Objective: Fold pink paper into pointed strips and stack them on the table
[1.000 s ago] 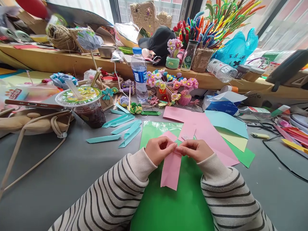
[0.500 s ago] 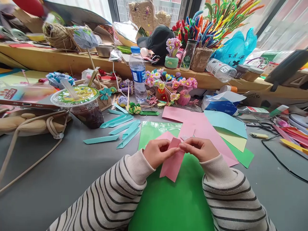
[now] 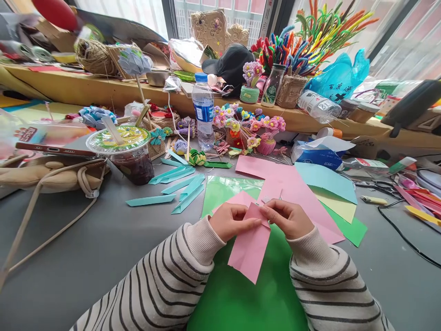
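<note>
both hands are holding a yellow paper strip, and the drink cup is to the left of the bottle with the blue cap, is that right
Not quite: the paper strip held by the left hand and right hand is pink, not yellow, as the head view shows. The drink cup is indeed left of the blue-capped bottle.

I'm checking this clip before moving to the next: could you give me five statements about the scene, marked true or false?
1. The left hand and right hand both hold the pink paper. True.
2. The drink cup is left of the blue-capped bottle. True.
3. The blue-capped bottle lies on its side. False: it stands upright.
4. The light blue sheet overlaps the yellow sheet. True.
5. The right hand touches the light blue sheet. False: it is apart from it.
</note>
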A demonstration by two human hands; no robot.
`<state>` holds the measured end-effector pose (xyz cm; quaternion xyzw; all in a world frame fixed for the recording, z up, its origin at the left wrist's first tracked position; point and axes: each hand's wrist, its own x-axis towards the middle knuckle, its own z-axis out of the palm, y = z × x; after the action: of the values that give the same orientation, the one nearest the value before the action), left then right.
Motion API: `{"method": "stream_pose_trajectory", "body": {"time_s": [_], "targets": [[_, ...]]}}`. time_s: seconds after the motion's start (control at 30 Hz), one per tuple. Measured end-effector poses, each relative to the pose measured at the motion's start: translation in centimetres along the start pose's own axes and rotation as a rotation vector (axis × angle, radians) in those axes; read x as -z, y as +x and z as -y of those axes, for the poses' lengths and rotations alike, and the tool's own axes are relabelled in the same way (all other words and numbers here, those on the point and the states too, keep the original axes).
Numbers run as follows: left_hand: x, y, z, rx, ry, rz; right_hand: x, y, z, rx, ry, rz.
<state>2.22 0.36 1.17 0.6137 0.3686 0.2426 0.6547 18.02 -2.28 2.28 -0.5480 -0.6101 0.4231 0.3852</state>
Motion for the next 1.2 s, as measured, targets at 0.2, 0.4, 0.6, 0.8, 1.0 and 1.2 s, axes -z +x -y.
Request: {"method": "stream_pose_trajectory", "body": {"time_s": [0.2,0.4,0.6,0.8,1.0,1.2], "targets": [[-0.1,0.1,0.0,-0.016,-0.092,0.047,-1.0,-0.3,-0.1,0.163,-0.072,-0.133],[-0.1,0.1,-0.1,-0.008,-0.061,0.070,-1.3,-0.2,-0.2,0.305,-0.313,-0.189],[-0.1,0.2,0.0,-0.027,-0.045,0.063,-1.6,0.2,-0.8,0.417,-0.491,-0.172],[0.0,0.3,0.3,-0.011,-0.012,0.067,-1.9,0.3,-1.3,0.416,-0.562,-0.186],[0.1,0.2,0.1,-0.019,-0.030,0.064,-1.2,0.4,-0.9,0.441,-0.547,-0.063],[0.1,0.4,0.4,-0.002,-0.021,0.028,-1.3,0.7,-2.0,0.420,-0.602,-0.040]]}}
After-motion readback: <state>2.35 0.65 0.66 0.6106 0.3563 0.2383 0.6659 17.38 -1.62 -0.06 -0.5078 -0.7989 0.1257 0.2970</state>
